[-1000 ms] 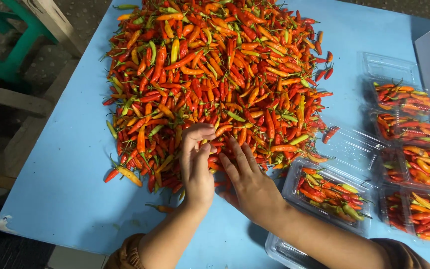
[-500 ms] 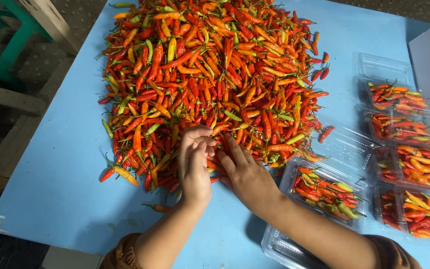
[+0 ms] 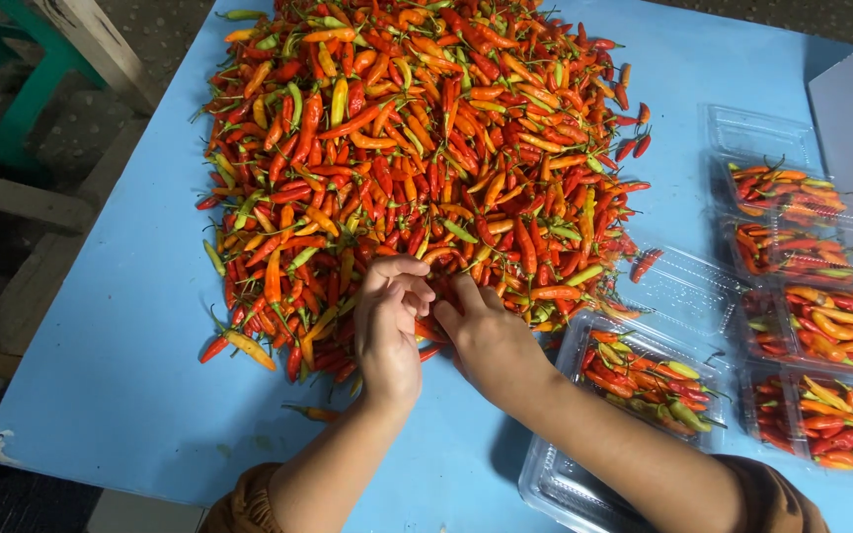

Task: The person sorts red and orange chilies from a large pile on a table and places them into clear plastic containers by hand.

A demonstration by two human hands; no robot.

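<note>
From the head view, the left hand curls its fingers around chillies at the near edge of the chilli pile; the right hand lies beside it, touching, fingers pushed into the pile, grip hard to tell. Bare blue counter lies left and near. Clear plastic trays crowd the right; the pile's far edge is cut off.
</note>
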